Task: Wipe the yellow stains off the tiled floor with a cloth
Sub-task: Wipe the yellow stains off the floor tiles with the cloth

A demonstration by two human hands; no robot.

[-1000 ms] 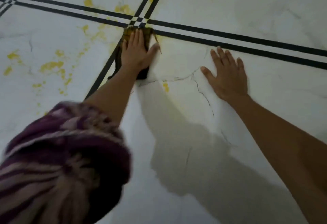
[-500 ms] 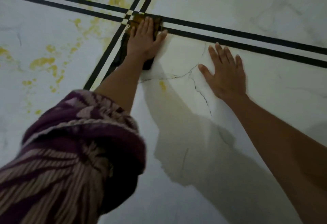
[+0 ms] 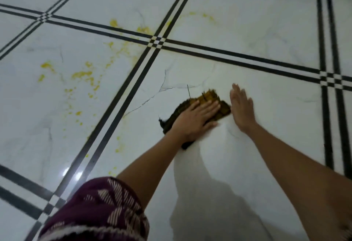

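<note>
The left hand (image 3: 194, 119) presses flat on the yellowed cloth (image 3: 209, 96), the right hand (image 3: 242, 108) lies flat on the floor (image 3: 276, 145) beside it; this dirty cloth can smear yellow over clean tile.

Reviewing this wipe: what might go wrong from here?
1. The cloth under the left hand already looks yellow, so it may smear the tile it lies on.
2. The stains to the left lie apart from the cloth and may get missed.
3. The right hand seems to lean on the glossy tile and might slip.
</note>
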